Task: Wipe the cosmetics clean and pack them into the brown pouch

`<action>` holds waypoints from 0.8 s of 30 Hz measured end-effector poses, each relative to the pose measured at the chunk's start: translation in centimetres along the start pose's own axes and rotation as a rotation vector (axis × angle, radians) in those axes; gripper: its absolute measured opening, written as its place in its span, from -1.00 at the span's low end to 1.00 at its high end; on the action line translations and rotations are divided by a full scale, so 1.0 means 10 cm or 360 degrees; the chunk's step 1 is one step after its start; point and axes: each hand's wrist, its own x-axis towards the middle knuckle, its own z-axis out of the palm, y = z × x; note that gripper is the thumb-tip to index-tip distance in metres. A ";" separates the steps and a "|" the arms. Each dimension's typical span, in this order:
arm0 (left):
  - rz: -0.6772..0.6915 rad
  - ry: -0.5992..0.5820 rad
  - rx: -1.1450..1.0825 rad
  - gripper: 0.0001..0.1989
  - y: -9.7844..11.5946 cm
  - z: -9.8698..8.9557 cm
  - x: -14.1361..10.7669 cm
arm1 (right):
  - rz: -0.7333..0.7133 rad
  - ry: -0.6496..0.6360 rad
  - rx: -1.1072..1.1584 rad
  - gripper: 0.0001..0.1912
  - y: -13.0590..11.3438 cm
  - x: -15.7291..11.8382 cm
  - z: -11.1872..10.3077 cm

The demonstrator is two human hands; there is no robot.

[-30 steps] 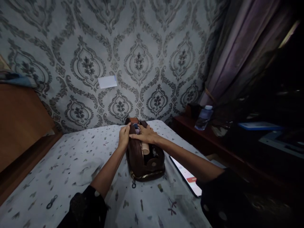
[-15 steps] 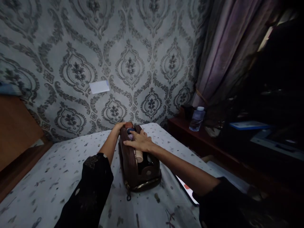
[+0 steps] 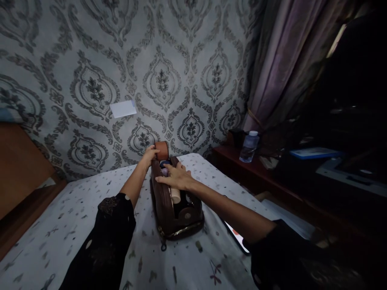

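A dark brown handbag (image 3: 163, 217) lies on the patterned sheet with its zipped top open towards me. At its far end my left hand (image 3: 149, 156) grips a small orange-brown case (image 3: 162, 150), raised just above the opening. My right hand (image 3: 177, 176) rests across the bag's mouth with fingers spread, the thumb on the left rim. Beneath that hand, a beige cylindrical item (image 3: 175, 195) pokes out of the bag. A dark blue item (image 3: 165, 163) and a pale purple one (image 3: 164, 172) show deeper inside, partly covered by the fingers.
A phone with a lit screen (image 3: 237, 237) lies on the bed sheet (image 3: 90, 225), partly under my right forearm. A clear water bottle (image 3: 249, 147) stands on the dark red ledge (image 3: 222, 155) to the right. Patterned wallpaper (image 3: 163, 80) rises behind the bed.
My left hand has lifted the orange-brown case up out of the bag's far end. My right hand stays across the opening. The view has shifted slightly.
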 end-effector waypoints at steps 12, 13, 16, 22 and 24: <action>0.0217 -0.0092 0.0191 -0.69 0.15 0.14 -0.29 | -0.0039 0.0012 0.0006 -0.11 0.02 0.01 0.01; 0.0270 -0.0096 0.0190 -0.70 0.15 0.13 -0.33 | -0.0040 0.0013 0.0007 -0.11 0.02 0.01 0.01; 0.0424 -0.0111 0.0214 -0.65 0.16 0.12 -0.44 | -0.0042 0.0016 0.0010 -0.11 0.03 0.02 0.02; 0.0650 -0.0151 0.0362 -0.60 0.18 0.15 -0.62 | -0.0046 0.0030 0.0008 -0.10 0.03 0.02 0.03; 0.0710 -0.0165 0.0417 -0.61 0.18 0.17 -0.68 | -0.0045 0.0029 0.0009 -0.11 0.03 0.01 0.02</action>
